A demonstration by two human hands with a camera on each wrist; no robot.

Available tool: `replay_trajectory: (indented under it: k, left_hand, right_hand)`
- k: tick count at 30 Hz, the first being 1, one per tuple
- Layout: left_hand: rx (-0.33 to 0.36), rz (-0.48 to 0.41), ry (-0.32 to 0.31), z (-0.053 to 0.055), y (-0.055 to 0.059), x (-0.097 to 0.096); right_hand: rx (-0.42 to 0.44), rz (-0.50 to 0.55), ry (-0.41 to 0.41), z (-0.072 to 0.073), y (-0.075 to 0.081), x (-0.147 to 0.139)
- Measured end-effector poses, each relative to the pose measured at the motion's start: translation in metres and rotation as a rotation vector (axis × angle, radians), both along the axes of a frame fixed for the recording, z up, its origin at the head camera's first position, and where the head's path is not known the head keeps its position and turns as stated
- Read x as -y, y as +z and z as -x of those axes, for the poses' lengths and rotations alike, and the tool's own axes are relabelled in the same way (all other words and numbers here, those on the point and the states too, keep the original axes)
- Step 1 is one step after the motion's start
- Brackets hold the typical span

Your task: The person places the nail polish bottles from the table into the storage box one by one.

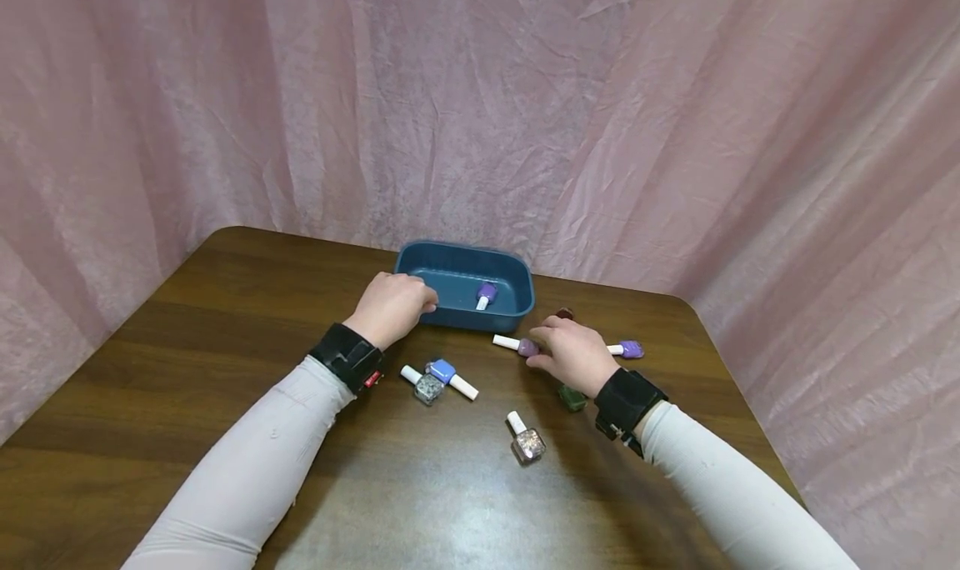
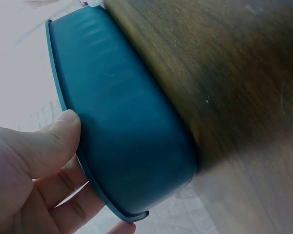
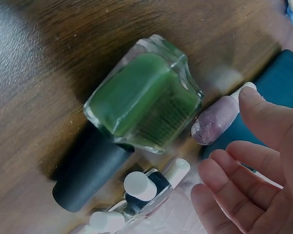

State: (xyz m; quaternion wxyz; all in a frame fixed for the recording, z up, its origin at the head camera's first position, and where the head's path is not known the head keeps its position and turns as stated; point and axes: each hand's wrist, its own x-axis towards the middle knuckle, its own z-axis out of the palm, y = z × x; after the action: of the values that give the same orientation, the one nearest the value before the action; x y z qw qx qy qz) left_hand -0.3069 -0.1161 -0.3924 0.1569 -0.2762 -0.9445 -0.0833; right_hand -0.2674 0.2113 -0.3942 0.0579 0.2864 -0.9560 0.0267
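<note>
My left hand (image 1: 395, 307) grips the near left rim of a teal plastic bin (image 1: 472, 317); in the left wrist view the thumb presses the outer wall and the fingers reach over the rim. Inside the bin lies a purple nail polish bottle (image 1: 487, 292) with a white cap. My right hand (image 1: 576, 355) hovers over several bottles, fingers loosely bent and holding nothing. Nearest its thumb is a mauve nail polish bottle (image 3: 217, 119). A green nail polish bottle (image 3: 144, 97) with a black cap lies below the wrist. Partly hidden behind the hand is a dark reddish bottle (image 1: 565, 312).
Left of centre, a blue nail polish bottle (image 1: 442, 372) lies against a silver glitter bottle (image 1: 429, 389). A gold glitter bottle (image 1: 528, 445) lies nearer the front. Another purple bottle (image 1: 632, 350) is at the right. A pink curtain (image 1: 480, 112) hangs behind the wooden table (image 1: 225, 303).
</note>
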Motion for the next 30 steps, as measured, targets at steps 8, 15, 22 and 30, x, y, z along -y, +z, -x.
replay_trajectory:
  k: [8, 15, 22, 30]
  left_hand:
    - [-0.011, -0.004, -0.004, -0.002, 0.000, -0.001]
    - [-0.033, -0.009, -0.009, -0.004, -0.001, 0.001]
    - [-0.041, -0.005, -0.013, -0.003, -0.002, 0.001]
    - [-0.032, -0.003, -0.004, -0.002, -0.004, 0.000]
  right_hand:
    - [-0.001, -0.008, -0.009, 0.001, -0.004, -0.001]
    - [0.004, -0.012, -0.013, 0.002, -0.010, 0.001]
    - [0.001, -0.020, -0.034, 0.004, -0.014, 0.004]
    - [-0.014, 0.005, -0.040, 0.004, -0.016, 0.007]
